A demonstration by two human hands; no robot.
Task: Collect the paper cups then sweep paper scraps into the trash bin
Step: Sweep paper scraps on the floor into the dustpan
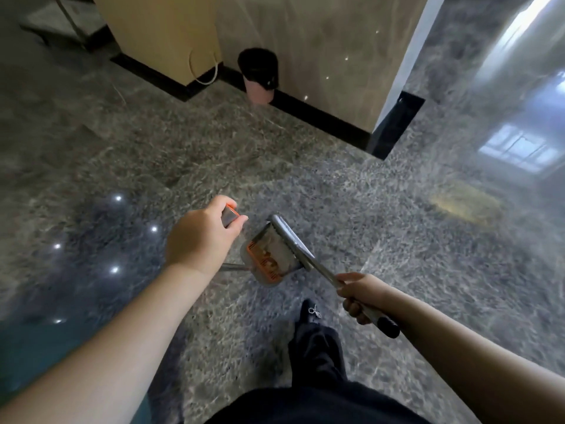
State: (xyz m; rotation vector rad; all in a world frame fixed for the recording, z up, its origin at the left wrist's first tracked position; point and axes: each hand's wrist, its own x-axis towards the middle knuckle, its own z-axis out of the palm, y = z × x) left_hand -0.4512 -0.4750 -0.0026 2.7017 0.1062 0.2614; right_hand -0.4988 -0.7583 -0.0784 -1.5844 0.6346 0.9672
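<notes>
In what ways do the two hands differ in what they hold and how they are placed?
The left hand grips a grey handle top with an orange edge; the right hand grips the broom's thin metal handle, whose black end sticks out behind it. The left hand is higher in the picture and seen from its back; the right hand is lower, with curled fingers showing. Both are bare and hold cleaning tools above the dustpan.

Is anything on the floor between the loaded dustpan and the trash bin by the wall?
Nothing visible. The dustpan, carried by the left hand, faces bare marble floor all the way to the trash bin against the wall. The looped cord lies left of that path.
</notes>
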